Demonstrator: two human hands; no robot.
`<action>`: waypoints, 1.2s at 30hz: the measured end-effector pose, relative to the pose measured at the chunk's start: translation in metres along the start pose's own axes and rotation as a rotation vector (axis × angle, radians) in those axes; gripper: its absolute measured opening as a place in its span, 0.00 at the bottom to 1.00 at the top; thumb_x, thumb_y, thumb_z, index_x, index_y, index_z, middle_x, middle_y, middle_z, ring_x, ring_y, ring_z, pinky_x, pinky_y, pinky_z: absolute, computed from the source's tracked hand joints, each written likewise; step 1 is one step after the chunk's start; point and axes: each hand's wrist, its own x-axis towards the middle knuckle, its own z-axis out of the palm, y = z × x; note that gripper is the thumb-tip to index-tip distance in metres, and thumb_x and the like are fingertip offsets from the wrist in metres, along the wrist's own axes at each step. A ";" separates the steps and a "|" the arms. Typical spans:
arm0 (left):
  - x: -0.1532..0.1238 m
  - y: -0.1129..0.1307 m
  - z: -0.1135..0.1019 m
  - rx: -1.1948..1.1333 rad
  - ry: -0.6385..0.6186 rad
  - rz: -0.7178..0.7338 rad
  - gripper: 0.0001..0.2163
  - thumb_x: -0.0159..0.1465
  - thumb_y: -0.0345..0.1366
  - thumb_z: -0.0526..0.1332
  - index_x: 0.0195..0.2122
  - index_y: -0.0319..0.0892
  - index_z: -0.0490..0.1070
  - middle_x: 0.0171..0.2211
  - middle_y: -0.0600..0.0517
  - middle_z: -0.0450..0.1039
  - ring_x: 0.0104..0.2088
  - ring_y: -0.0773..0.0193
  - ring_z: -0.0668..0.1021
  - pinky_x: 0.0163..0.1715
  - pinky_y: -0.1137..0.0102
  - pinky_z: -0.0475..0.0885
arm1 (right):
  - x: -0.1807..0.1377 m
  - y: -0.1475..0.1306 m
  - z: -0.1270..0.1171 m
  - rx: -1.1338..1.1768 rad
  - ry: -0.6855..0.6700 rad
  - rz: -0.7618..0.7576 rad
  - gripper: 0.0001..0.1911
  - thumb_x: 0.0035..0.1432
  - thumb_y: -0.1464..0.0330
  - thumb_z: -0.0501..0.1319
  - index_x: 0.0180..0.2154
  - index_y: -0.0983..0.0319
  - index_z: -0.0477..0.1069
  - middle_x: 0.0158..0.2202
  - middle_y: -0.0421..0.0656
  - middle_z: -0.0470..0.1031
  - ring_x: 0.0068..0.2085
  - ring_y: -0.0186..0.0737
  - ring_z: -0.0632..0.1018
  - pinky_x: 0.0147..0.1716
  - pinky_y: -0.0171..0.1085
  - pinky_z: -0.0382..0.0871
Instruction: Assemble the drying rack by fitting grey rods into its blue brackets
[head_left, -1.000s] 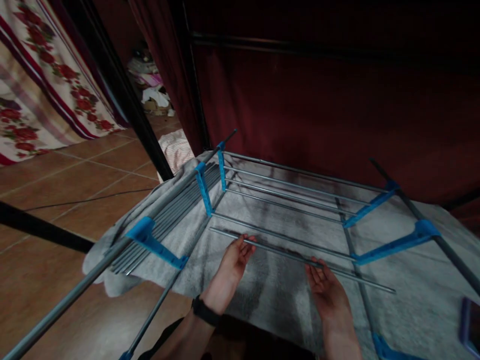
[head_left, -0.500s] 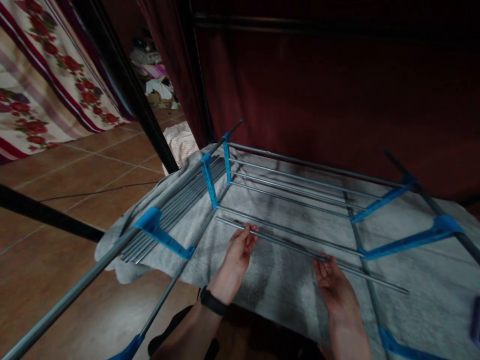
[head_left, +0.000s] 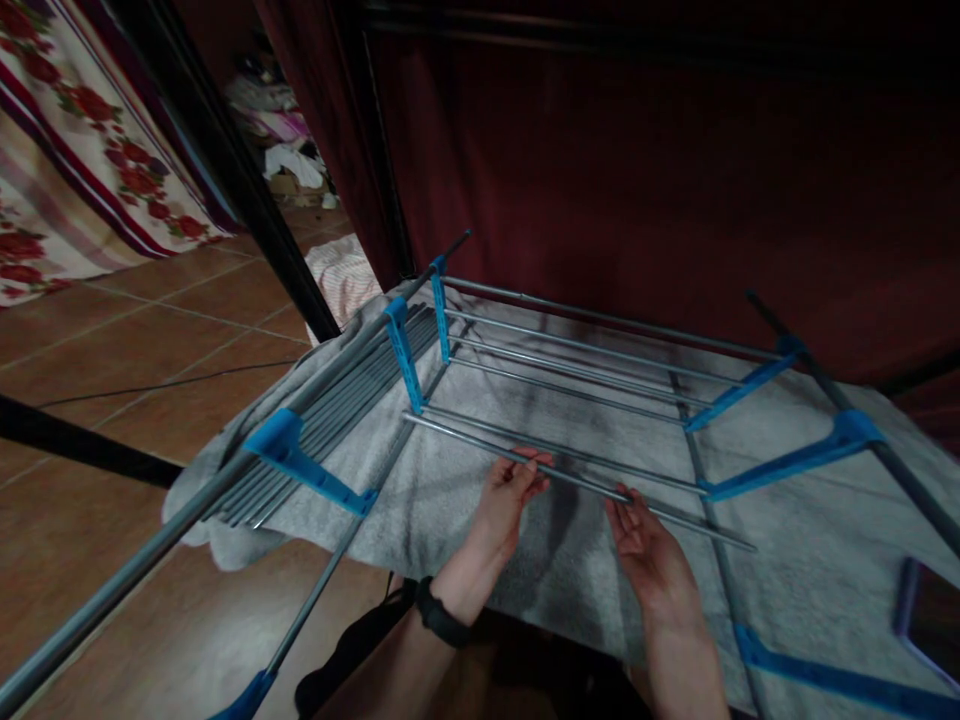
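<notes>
My left hand [head_left: 511, 492] pinches a thin grey metal rod [head_left: 465, 437] near its middle. Further right along the same rod, my right hand [head_left: 639, 530] grips it between thumb and fingers. The rod runs across a partly assembled rack, just in front of another crossbar [head_left: 570, 450] and roughly parallel to it. Its left end lies over the rack's left lower tube, beside a blue plastic bracket [head_left: 405, 360]; its right end reaches past the right lower tube [head_left: 721, 560]. More blue brackets [head_left: 795, 460] join the tubes on the right.
Several loose rods [head_left: 337, 430] lie bundled at left on the grey blanket [head_left: 555, 590]. A phone [head_left: 934, 620] rests at the right edge. Black metal posts [head_left: 247, 180] stand at left, before a tiled floor [head_left: 150, 400]. A dark red curtain [head_left: 600, 180] hangs behind.
The rod has shifted left, its left end now over the left tube. My hands are closer together on it. The view has turned slightly right, showing more of the phone.
</notes>
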 end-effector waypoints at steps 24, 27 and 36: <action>-0.029 0.083 0.053 0.341 -0.007 0.986 0.17 0.71 0.37 0.55 0.61 0.50 0.62 0.30 0.55 0.68 0.31 0.66 0.73 0.37 0.67 0.74 | -0.036 0.001 0.044 -0.194 -0.352 -0.046 0.14 0.51 0.60 0.72 0.39 0.58 0.79 0.42 0.44 0.80 0.43 0.40 0.78 0.45 0.40 0.71; -0.047 0.112 0.057 0.308 -0.031 1.104 0.16 0.71 0.39 0.55 0.60 0.51 0.65 0.25 0.57 0.64 0.26 0.67 0.69 0.28 0.71 0.70 | -0.033 -0.001 0.044 -0.154 -0.316 -0.054 0.14 0.49 0.60 0.72 0.38 0.58 0.79 0.41 0.43 0.80 0.41 0.39 0.78 0.44 0.39 0.71; -0.044 0.115 0.042 1.267 -0.209 1.048 0.15 0.70 0.35 0.57 0.56 0.48 0.72 0.40 0.49 0.76 0.39 0.61 0.77 0.40 0.67 0.70 | -0.027 0.001 0.045 -0.100 -0.239 -0.057 0.13 0.47 0.62 0.73 0.36 0.58 0.78 0.38 0.42 0.80 0.39 0.38 0.78 0.43 0.39 0.73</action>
